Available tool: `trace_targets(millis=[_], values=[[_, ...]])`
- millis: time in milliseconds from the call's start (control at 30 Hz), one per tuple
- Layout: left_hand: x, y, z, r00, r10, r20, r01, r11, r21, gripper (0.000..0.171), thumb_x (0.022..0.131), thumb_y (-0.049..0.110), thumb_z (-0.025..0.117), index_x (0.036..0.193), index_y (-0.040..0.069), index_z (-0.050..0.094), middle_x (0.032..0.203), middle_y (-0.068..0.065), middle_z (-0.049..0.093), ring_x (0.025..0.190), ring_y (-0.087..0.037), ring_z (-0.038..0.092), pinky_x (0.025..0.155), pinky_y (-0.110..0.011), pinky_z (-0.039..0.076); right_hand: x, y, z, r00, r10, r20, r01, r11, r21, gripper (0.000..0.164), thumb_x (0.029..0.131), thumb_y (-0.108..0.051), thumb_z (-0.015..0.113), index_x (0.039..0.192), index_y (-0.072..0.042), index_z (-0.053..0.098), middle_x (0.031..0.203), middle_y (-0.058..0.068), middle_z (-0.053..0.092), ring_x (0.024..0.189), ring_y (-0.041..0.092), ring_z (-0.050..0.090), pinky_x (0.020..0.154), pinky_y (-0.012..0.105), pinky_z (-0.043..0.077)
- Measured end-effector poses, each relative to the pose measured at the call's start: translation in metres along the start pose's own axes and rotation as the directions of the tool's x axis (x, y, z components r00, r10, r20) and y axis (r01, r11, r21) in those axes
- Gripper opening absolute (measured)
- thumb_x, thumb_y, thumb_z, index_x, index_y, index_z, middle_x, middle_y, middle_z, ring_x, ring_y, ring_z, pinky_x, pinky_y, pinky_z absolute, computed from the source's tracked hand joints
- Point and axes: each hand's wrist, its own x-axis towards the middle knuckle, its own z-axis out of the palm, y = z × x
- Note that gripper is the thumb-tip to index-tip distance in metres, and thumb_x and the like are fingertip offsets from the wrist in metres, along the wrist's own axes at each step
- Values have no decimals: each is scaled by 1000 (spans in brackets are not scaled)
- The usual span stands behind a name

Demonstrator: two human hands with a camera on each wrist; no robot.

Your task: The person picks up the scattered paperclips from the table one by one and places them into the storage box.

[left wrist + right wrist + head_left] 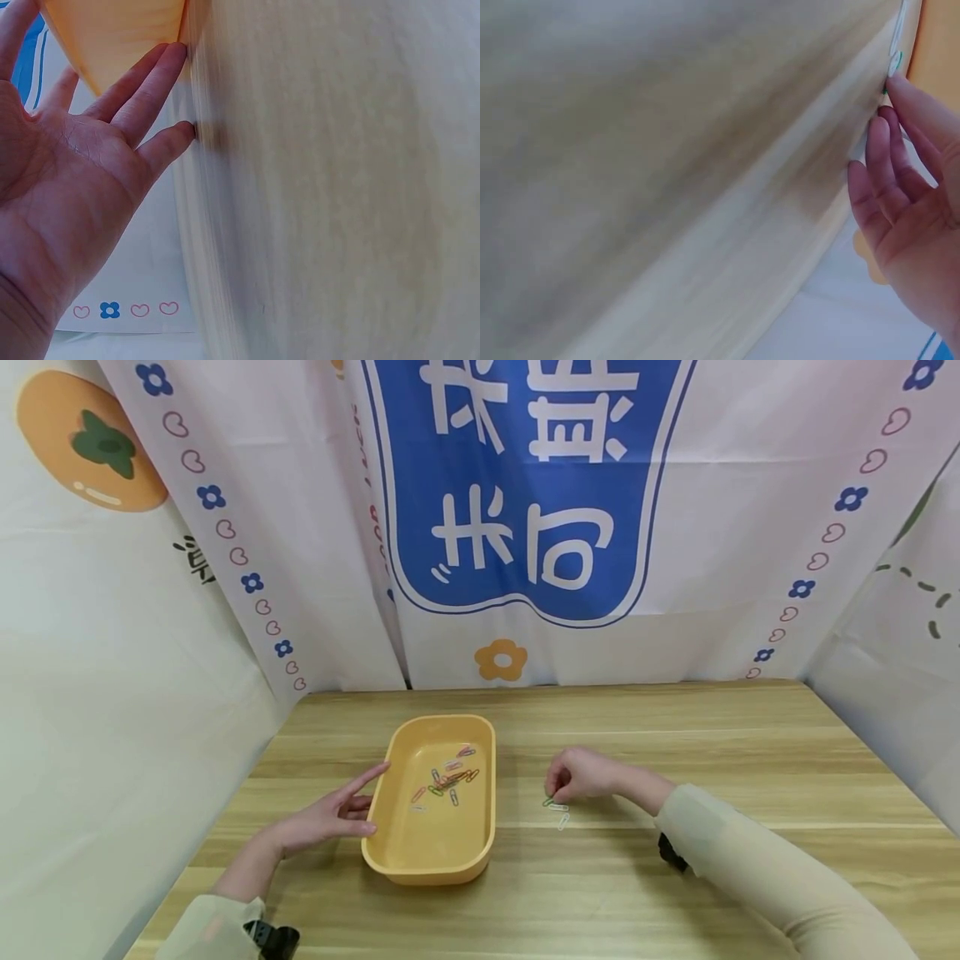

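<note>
My left hand rests against the left side of a yellow plastic tray, thumb and index fingertip at its rim. In the left wrist view, its fingers reach fairly straight to the tray's outer wall. Several colored paper clips lie scattered inside the tray. To the right of the tray, my right hand is low on the table with curled fingers, pinching at a green paper clip. Two pale paper clips lie beside it: one white near the fingertips, another slightly closer to me.
The wood-grain table runs back to a printed white curtain with a blue panel. More white curtain hangs along the left side. A dark wrist device sits at the left cuff, another at the right.
</note>
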Motion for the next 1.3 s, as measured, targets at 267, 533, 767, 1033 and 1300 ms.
trace_targets(millis=[267,533,767,1033,1300], values=[[-1,1,1,1000,-2,-4,1,1000,-2,86,96,8,61,158,18,1,145,-39,29,129,-44,42,99,-41,45,9,-5,-8,985,43,168,-46,999,16,16,83,5,70,75,-6,62,69,-7,55,62,3,47,58,18,41],[-1,0,0,1000,-1,-5,1,1000,8,87,96,8,61,158,18,1,145,-39,29,128,-45,42,100,-42,45,8,-4,-5,990,58,132,-67,996,62,18,82,7,71,74,-6,61,70,-6,57,65,5,51,60,20,45],[-1,-1,0,1000,6,-2,-6,1000,13,87,96,8,61,158,18,0,144,-39,30,128,-44,43,100,-43,44,4,0,-3,997,15,81,-23,994,106,12,81,9,70,82,-3,66,78,-3,62,71,6,55,65,22,50],[-1,-1,0,1000,9,-2,-9,1000,10,87,95,8,61,158,18,1,144,-39,31,127,-44,44,100,-42,44,2,-4,-4,998,24,56,-31,990,138,7,82,6,72,80,-1,73,80,-1,69,71,4,58,66,21,51],[-1,-1,-1,1000,10,4,-10,1000,5,86,96,7,60,157,18,1,144,-39,30,128,-44,43,99,-41,45,0,-12,-13,999,-19,-40,23,995,99,5,83,3,71,84,-2,73,78,-1,69,69,4,58,62,22,51]])
